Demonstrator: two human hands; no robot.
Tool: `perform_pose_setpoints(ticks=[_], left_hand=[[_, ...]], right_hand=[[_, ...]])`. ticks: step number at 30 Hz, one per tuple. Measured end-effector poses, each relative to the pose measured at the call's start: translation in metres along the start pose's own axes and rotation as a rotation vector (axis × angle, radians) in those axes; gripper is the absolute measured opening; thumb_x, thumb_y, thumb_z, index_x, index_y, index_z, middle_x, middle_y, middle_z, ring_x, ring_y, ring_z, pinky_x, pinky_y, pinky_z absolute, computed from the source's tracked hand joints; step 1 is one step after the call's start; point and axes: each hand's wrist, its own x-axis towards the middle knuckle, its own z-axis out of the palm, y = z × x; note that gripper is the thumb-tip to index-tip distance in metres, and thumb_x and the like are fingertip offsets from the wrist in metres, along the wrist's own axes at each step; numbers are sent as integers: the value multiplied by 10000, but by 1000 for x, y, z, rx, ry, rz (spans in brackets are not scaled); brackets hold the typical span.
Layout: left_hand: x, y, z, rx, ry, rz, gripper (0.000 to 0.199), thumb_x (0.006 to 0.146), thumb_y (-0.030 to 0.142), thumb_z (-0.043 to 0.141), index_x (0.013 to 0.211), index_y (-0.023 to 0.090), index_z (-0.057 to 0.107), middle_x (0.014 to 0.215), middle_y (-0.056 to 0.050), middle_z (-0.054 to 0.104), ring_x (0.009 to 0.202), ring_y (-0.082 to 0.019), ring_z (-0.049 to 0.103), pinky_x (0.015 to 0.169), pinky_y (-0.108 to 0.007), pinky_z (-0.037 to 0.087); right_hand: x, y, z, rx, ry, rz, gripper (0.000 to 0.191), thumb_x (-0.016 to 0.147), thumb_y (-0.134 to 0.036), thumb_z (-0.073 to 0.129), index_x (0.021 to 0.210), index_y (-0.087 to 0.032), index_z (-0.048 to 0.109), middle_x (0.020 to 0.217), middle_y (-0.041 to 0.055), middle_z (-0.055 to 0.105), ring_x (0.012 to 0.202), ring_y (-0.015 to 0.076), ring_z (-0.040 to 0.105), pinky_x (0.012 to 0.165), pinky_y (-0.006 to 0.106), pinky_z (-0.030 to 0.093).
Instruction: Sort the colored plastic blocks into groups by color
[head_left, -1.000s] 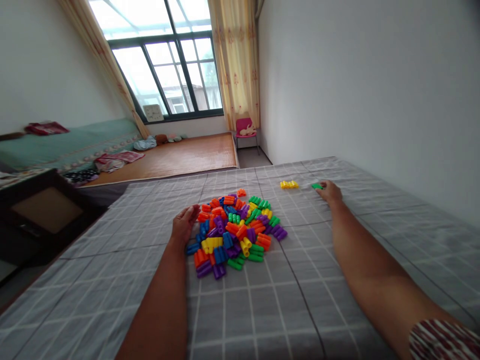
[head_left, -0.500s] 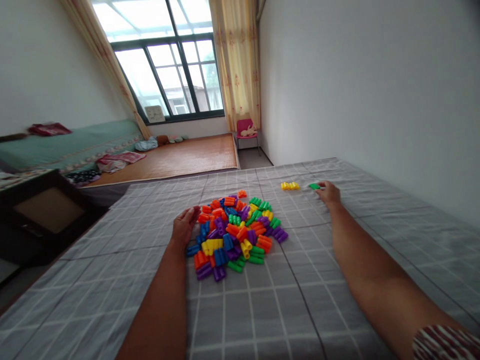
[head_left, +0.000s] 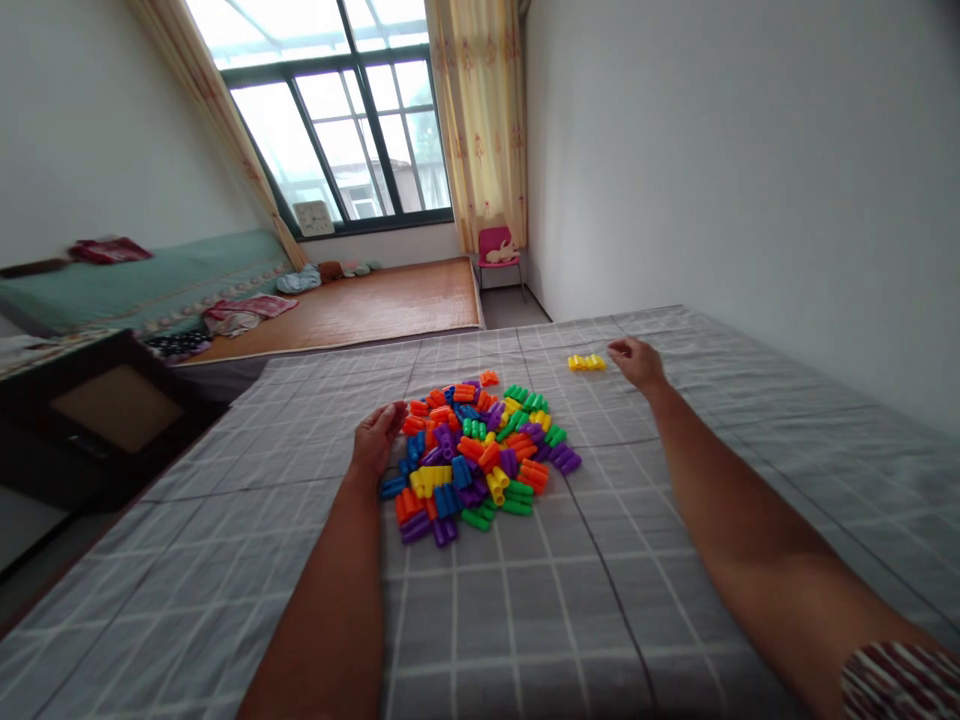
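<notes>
Head view; seeing what at the left hand (head_left: pixel 377 440)?

– Positioned at the left edge of the pile (head_left: pixel 475 428), just beside its orange and blue pieces; curled loosely; unable to tell whether touching or gripping any of them.

– And at the right hand (head_left: pixel 639 363)?

– Stretched out over the cloth (head_left: pixel 540 600), well apart from the pile, toward the far side; curled, with tips pointing left at the yellow pieces (head_left: pixel 586 364); near them but apart; unable to tell whether holding anything; followed down the arm to a striped sleeve (head_left: pixel 900 682) in the lower right corner.

– Describing the pile how?

– Heaped on the grey checked cloth, between the two hands; mixed in orange, purple, blue, green and yellow; shaped like short tubes joined side by side; lying at all angles, partly on top of one another.

– Noticing any strays?

– Yes; finding an orange piece (head_left: pixel 489 378) just beyond the far edge of the pile; seeing the yellow pieces farther right, close together on the cloth.

– And looking past the cloth?

– Meeting a brown mat (head_left: pixel 390 300), a pink chair (head_left: pixel 491 238) bearing a plush toy (head_left: pixel 501 254), and a square clock (head_left: pixel 313 217) by the window (head_left: pixel 330 140).
</notes>
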Motion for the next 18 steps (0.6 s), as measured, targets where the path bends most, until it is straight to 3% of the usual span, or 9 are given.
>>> perform_pose_setpoints(ticks=[2,5,9,13,18], left_hand=[[0,0,1,1,6,-3,209,673,275,762,819,131,722,885,-85,743,885,-194,693,891,-352,533],[0,-1,1,11,10,-3,219,682,282,754,837,130,723,888,-91,744,898,-201,694,886,-361,535],[1,-2,1,21,4,-3,228,679,289,757,840,131,722,882,-90,744,900,-198,694,890,-357,532],[1,-1,1,10,-1,3,227,672,294,761,824,130,722,876,-83,742,877,-188,694,898,-351,530],[2,-2,0,13,-5,0,228,672,290,764,827,127,722,885,-85,740,876,-185,695,905,-352,530]], right_hand=[[-3,-34,9,53,-138,-106,309,927,-367,543,1133,-153,627,1125,102,644,985,243,614,878,410,504],[-15,-70,35,76,-229,-190,331,935,-376,561,1198,-180,597,1230,79,590,1037,222,601,878,410,528],[-25,-86,61,77,-258,-230,324,938,-376,555,1194,-184,601,1240,78,586,1045,225,598,882,411,527],[-15,-69,52,45,-175,-170,348,930,-373,569,1214,-171,586,1236,83,585,1046,230,599,877,421,529],[-1,-5,4,-38,81,-6,314,910,-354,580,1155,-162,629,1120,81,646,973,221,625,844,400,531]])
